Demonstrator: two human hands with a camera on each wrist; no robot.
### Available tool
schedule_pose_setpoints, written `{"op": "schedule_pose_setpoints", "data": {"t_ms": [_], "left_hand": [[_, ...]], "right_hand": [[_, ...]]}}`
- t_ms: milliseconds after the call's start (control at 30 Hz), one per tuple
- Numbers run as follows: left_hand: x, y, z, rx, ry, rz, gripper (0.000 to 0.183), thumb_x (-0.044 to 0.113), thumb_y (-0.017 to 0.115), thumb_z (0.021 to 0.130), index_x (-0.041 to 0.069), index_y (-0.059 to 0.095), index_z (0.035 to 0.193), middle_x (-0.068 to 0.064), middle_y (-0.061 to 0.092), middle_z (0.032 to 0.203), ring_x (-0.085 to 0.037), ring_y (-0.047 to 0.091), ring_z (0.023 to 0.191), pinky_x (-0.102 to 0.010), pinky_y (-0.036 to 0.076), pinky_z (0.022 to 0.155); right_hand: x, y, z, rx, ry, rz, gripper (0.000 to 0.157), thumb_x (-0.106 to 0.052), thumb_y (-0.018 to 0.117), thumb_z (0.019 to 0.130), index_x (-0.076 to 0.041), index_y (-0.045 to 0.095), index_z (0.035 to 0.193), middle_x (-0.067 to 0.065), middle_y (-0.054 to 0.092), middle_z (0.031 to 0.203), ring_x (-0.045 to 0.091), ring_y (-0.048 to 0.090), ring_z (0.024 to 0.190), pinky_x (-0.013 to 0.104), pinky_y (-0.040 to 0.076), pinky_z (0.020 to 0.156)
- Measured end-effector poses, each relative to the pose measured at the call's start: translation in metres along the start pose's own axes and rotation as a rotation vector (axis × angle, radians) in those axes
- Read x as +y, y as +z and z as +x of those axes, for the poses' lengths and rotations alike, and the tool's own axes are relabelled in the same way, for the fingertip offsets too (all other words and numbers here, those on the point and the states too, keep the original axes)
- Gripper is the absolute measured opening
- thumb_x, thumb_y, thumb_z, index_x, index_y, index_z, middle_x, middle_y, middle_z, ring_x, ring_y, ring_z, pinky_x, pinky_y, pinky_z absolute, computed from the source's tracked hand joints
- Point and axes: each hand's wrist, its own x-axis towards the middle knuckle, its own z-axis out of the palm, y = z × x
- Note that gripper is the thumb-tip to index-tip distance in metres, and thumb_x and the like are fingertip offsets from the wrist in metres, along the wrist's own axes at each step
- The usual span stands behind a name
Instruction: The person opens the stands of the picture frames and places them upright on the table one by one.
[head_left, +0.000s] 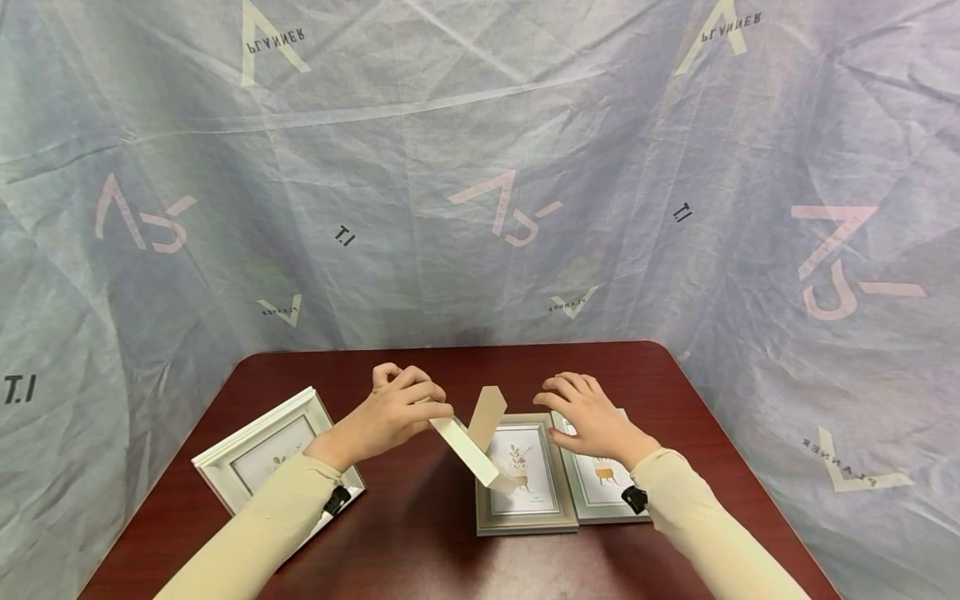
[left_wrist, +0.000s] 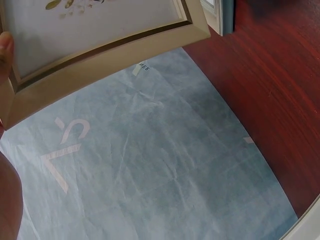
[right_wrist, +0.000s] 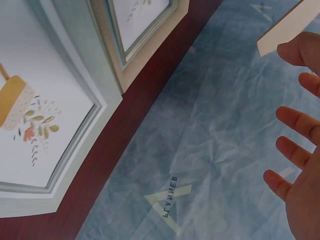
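My left hand (head_left: pixel 405 412) grips a beige picture frame (head_left: pixel 471 457) by its edge and holds it tilted above the table. In the head view this frame is seen almost edge-on, its support leg (head_left: pixel 487 417) sticking out behind. The left wrist view shows its front moulding (left_wrist: pixel 115 69) and floral print, with my thumb at the side. To the right, my right hand (head_left: pixel 592 423) hovers with spread, slightly bent fingers and holds nothing. Below it lie a second beige picture frame (head_left: pixel 527 527) and a pale green picture frame (head_left: pixel 611 517), side by side, face up.
A white picture frame (head_left: pixel 251 429) leans at an angle on the left, partly hidden by my left forearm. The dark red table (head_left: pixel 420 533) carries everything. Grey printed cloth (head_left: pixel 450 150) hangs behind it and on both sides.
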Motion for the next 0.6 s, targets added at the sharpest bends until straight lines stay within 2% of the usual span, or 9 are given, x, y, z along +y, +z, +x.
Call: {"op": "schedule_pose_setpoints", "data": {"t_ms": [333, 600], "left_hand": [[0.000, -0.002, -0.002, -0.012, -0.019, 0.010, 0.038, 0.018, 0.079, 0.066, 0.026, 0.064, 0.101, 0.008, 0.058, 0.098, -0.015, 0.048, 0.092, -0.047, 0.024, 0.078], [0.001, -0.006, -0.002, -0.016, -0.046, -0.003, 0.039, 0.013, 0.078, 0.067, 0.025, 0.064, 0.101, 0.007, 0.057, 0.097, -0.015, 0.048, 0.094, -0.047, 0.023, 0.077]], "right_hand": [[0.006, -0.002, -0.015, -0.031, 0.031, -0.008, 0.044, -0.025, 0.066, 0.071, -0.016, 0.056, 0.113, 0.010, 0.051, 0.116, 0.031, 0.041, 0.112, 0.049, 0.029, 0.087], [0.007, -0.003, -0.019, -0.045, 0.060, 0.001, 0.044, -0.024, 0.068, 0.072, -0.015, 0.057, 0.113, 0.011, 0.051, 0.116, 0.032, 0.040, 0.113, 0.050, 0.028, 0.088]]}}
